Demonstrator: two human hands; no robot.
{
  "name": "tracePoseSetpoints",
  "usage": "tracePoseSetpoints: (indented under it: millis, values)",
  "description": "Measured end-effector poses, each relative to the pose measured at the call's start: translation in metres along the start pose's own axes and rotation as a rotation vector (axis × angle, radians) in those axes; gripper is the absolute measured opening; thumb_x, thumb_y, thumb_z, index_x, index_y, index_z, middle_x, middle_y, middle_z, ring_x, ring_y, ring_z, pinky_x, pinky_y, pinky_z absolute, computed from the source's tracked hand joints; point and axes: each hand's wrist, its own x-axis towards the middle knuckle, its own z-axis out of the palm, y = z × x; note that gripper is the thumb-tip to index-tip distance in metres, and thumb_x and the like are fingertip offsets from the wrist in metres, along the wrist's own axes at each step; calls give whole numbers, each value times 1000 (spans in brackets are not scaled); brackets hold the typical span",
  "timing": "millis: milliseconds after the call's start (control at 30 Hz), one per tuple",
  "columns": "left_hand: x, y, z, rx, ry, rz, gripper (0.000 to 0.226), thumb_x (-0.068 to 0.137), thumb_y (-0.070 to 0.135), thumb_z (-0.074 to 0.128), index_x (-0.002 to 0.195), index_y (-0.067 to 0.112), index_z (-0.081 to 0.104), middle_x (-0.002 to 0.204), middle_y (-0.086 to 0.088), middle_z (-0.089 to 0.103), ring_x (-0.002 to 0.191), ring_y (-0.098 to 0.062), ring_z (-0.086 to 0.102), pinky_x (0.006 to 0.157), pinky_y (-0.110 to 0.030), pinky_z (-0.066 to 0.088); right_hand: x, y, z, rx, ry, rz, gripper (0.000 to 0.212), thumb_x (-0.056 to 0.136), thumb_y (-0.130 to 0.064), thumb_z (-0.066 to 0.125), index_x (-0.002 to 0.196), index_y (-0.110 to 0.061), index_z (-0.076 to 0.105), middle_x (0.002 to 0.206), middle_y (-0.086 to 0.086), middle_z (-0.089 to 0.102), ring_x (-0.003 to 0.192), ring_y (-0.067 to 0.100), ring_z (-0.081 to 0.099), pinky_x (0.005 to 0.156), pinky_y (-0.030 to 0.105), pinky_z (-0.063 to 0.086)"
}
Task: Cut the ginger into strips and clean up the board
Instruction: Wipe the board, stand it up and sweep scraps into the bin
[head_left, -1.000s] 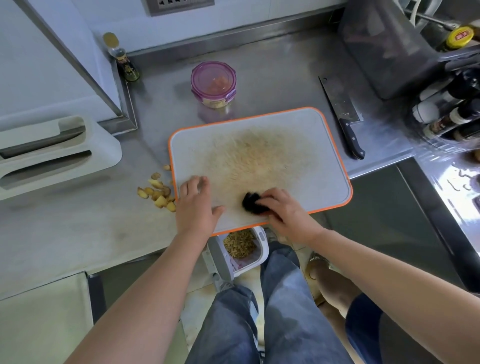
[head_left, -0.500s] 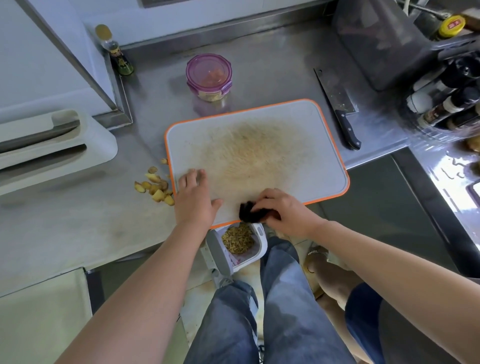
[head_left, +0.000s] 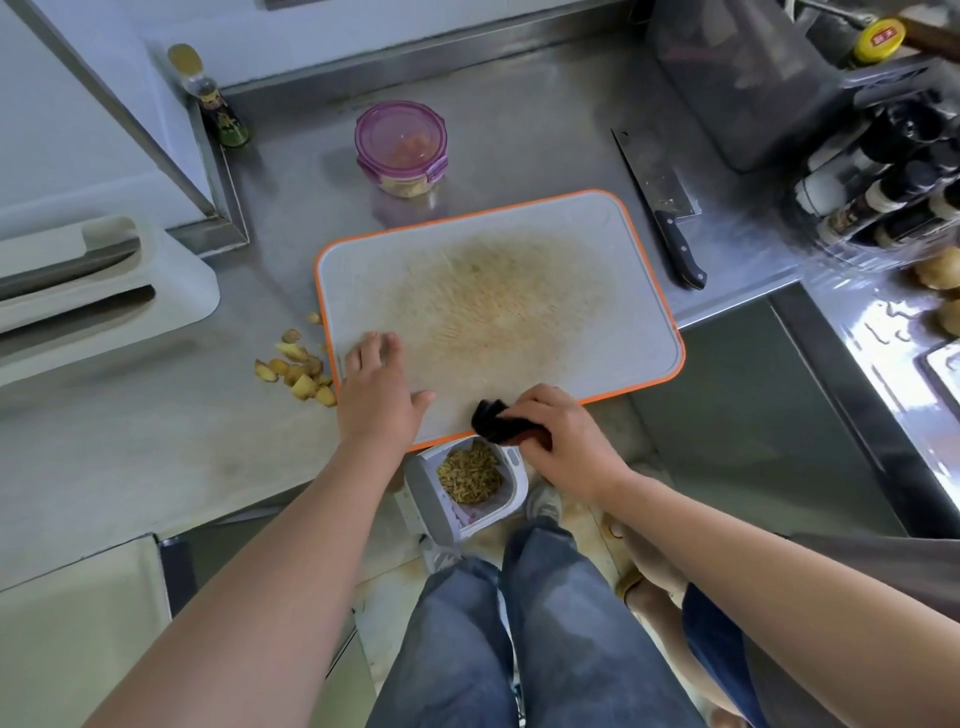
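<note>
Right hand (head_left: 561, 441): clenched round a small black wad of cloth (head_left: 493, 423); slides off the board's middle down to its near edge, right above the bin.
Left hand (head_left: 376, 395): lies flat with fingers straight, pressing the board's near-left corner; grasps nothing; same spot as a second ago.
White plastic cutting board with orange rim (head_left: 628, 249): sits on the steel counter (head_left: 519, 104), near edge jutting past it; carries no strips, only a tan stain mid-surface.
Ginger strips (head_left: 470, 475): heaped, by the look of it, in the small white open bin (head_left: 431, 504) just under the board's edge.
Yellow ginger offcuts (head_left: 298, 371): scattered on the counter just left of the board.
Black-handled steel cleaver (head_left: 660, 202): parked right of the board, apart from both hands.
Meaning: cutting looks done; wipe stroke reaches the edge, likely pushing residue binward; stain and offcuts probably left to clear.
</note>
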Motion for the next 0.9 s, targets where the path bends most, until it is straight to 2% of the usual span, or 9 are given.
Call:
tracePoseSetpoints:
  millis: [67, 133, 200, 300, 433, 600, 700, 833, 900]
  values:
    - [0, 0, 1, 2, -5, -5, 80, 92, 42, 60, 152, 9, 18, 157, -12, 18, 142, -31, 18, 114, -39, 27, 5, 4, -11, 41, 131, 65, 42, 74, -7, 49, 112, -10, 67, 103, 3, 56, 97, 16, 53, 89, 22, 42]
    - [0, 1, 1, 7, -10, -16, 80, 92, 41, 59, 152, 9, 17, 158, -12, 16, 143, -31, 17, 115, -39, 27, 7, 15, -20, 12, 381, 239, 42, 76, -3, 50, 115, -8, 64, 105, 4, 53, 101, 22, 52, 90, 32, 46]
    - [0, 2, 1, 13, -16, -24, 80, 93, 40, 58, 153, 9, 15, 159, -12, 13, 144, -31, 14, 116, -38, 25, 3, 22, -17, -68, 455, 380, 42, 79, 1, 54, 119, -6, 62, 108, 6, 52, 102, 27, 48, 90, 37, 44]
    - [0, 3, 2, 15, -21, -33, 81, 94, 40, 56, 154, 9, 12, 160, -12, 10, 146, -30, 12, 117, -37, 22, -7, 14, 5, -100, 290, 272, 40, 78, 2, 57, 117, -6, 65, 105, 6, 55, 98, 26, 48, 87, 32, 40]
    - [-1, 1, 2, 13, -39, -35, 82, 95, 41, 54, 154, 9, 8, 161, -11, 7, 147, -29, 9, 118, -36, 20, 7, -7, -3, 98, 22, 125, 38, 77, -2, 54, 111, -12, 70, 100, 3, 58, 92, 18, 55, 82, 21, 40]
    - [-2, 1, 3, 1, -31, -32, 79, 95, 39, 55, 154, 10, 10, 161, -10, 8, 147, -29, 9, 118, -36, 19, 60, 7, -19, -63, 280, 236, 48, 84, 6, 48, 128, -8, 58, 118, 11, 54, 109, 29, 45, 92, 25, 34]
    - [-2, 1, 3, 0, -34, -34, 80, 96, 41, 53, 155, 10, 8, 162, -9, 5, 147, -28, 7, 118, -35, 17, 63, 6, -2, -98, 96, 132, 53, 80, 9, 47, 128, -9, 60, 124, 13, 55, 108, 32, 44, 95, 34, 37]
    - [-2, 1, 3, -2, -43, -31, 80, 97, 42, 51, 155, 10, 6, 162, -8, 3, 148, -27, 4, 118, -35, 18, 43, -4, -9, -53, -244, -82, 43, 75, 3, 53, 108, -16, 72, 103, 2, 63, 95, 17, 50, 87, 23, 39]
    - [-3, 1, 3, -7, -42, -33, 80, 97, 42, 51, 155, 10, 6, 162, -8, 3, 148, -27, 3, 119, -36, 17, 44, -8, -23, -10, -373, -74, 42, 75, 7, 52, 103, -17, 74, 97, -4, 62, 91, 7, 50, 85, 11, 37]
